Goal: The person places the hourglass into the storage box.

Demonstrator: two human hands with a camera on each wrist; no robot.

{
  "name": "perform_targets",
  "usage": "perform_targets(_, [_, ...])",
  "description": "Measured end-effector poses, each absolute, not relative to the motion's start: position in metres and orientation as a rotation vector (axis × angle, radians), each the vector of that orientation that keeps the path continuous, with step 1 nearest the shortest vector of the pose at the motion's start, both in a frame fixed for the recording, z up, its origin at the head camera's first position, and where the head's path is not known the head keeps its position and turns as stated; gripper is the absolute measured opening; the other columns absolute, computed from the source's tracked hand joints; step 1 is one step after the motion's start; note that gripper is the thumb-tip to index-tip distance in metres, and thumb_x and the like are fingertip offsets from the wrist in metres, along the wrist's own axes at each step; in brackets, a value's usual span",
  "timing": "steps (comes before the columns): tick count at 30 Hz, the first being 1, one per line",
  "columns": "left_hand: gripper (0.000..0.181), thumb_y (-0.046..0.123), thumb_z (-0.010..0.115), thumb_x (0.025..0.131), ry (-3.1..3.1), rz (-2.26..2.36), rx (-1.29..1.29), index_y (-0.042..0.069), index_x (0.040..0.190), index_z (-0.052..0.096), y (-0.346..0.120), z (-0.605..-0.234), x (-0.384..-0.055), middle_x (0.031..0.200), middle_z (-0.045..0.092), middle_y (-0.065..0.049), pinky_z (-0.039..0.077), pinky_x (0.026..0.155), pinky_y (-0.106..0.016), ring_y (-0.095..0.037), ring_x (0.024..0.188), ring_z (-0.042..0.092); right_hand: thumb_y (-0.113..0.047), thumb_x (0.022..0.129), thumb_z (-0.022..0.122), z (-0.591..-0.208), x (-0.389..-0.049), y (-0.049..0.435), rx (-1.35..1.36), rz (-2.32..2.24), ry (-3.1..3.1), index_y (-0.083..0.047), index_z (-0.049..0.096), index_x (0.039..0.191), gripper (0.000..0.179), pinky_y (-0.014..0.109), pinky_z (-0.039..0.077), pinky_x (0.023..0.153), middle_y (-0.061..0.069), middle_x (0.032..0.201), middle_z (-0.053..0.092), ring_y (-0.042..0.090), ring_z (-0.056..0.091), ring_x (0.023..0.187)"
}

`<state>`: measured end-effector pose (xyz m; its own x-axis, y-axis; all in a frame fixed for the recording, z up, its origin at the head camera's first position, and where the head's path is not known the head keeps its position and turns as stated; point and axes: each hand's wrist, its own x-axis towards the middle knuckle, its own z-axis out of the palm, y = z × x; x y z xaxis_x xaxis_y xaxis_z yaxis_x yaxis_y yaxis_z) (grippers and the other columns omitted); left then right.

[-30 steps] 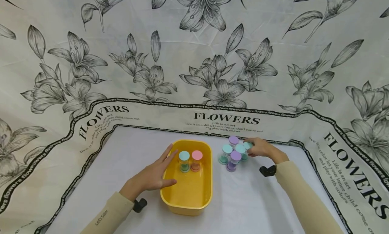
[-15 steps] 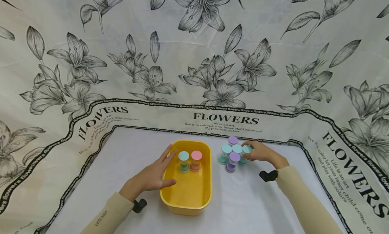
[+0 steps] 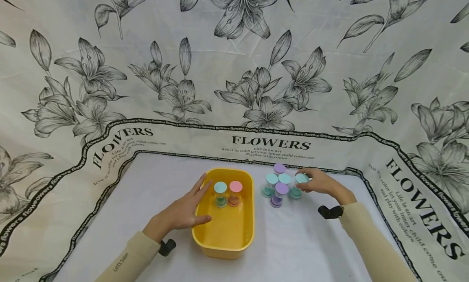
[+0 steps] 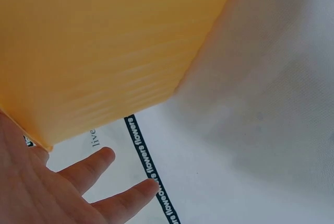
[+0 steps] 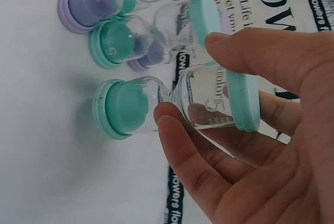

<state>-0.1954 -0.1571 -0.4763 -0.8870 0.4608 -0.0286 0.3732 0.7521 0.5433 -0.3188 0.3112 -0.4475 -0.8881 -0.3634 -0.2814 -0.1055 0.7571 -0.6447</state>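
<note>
My left hand lies along the left rim of a yellow plastic tub, fingers spread and mostly straight. In the left wrist view the tub's wall fills the top left. Inside stand a blue-capped sand timer and a pink-capped sand timer. To the right of the tub, my right hand holds a teal sand timer with green sand, thumb by its upper cap and fingers around the glass. Several more timers cluster just left of it, including a purple one and a teal one.
A white cloth covers the table. Behind it rises a floral printed curtain with a black lettered border. Each wrist carries a small black camera, such as the one at the right cuff.
The right hand has shifted slightly right, and the teal sand timer in it now stands apart from the cluster. The left hand and tub keep their places.
</note>
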Motion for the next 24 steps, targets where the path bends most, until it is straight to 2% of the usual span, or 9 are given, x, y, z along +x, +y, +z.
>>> perform_targets(4, [0.105, 0.072, 0.059, 0.088, 2.79, 0.802, 0.67, 0.023, 0.167, 0.012, -0.158, -0.477, -0.196, 0.174, -0.014, 0.007, 0.052, 0.104, -0.059, -0.038, 0.149, 0.041, -0.029, 0.096, 0.072, -0.434, -0.312, 0.315, -0.377, -0.917, 2.566, 0.001, 0.052, 0.142, 0.059, 0.049, 0.06, 0.088, 0.027, 0.129, 0.06, 0.03, 0.072, 0.097])
perform_targets(8, [0.104, 0.071, 0.06, 0.088, 2.78, 0.821, 0.681, 0.023, 0.167, 0.012, -0.158, -0.477, -0.196, 0.174, -0.013, 0.006, 0.052, 0.104, -0.06, -0.039, 0.149, 0.041, -0.028, 0.096, 0.072, -0.419, -0.303, 0.315, -0.432, -0.921, 2.588, -0.001, 0.055, 0.138, 0.053, 0.043, 0.06, 0.082, 0.025, 0.128, 0.062, 0.023, 0.071, 0.092])
perform_targets(12, [0.104, 0.071, 0.06, 0.088, 2.784, 0.82, 0.685, 0.022, 0.167, 0.012, -0.159, -0.477, -0.196, 0.174, -0.014, 0.006, 0.052, 0.103, -0.06, -0.039, 0.149, 0.041, -0.023, 0.096, 0.073, -0.405, -0.294, 0.309, -0.491, -0.928, 2.609, 0.0, 0.057, 0.136, 0.049, 0.035, 0.058, 0.076, 0.024, 0.126, 0.062, 0.023, 0.07, 0.091])
perform_targets(19, [0.104, 0.071, 0.059, 0.088, 2.783, 0.835, 0.67, 0.024, 0.167, 0.011, -0.159, -0.479, -0.196, 0.173, -0.016, 0.009, 0.051, 0.105, -0.061, -0.039, 0.151, 0.038, -0.024, 0.095, 0.074, -0.381, -0.273, 0.289, -0.614, -0.928, 2.622, -0.002, 0.059, 0.136, 0.049, 0.038, 0.059, 0.081, 0.021, 0.131, 0.061, 0.029, 0.07, 0.104])
perform_targets(24, [0.104, 0.07, 0.06, 0.088, 2.782, 0.839, 0.679, 0.024, 0.167, 0.011, -0.159, -0.48, -0.196, 0.174, -0.015, 0.008, 0.052, 0.104, -0.06, -0.039, 0.15, 0.039, -0.028, 0.094, 0.075, -0.368, -0.259, 0.269, -0.689, -0.872, 2.618, -0.006, 0.06, 0.136, 0.05, 0.034, 0.055, 0.073, 0.011, 0.118, 0.065, 0.02, 0.066, 0.087])
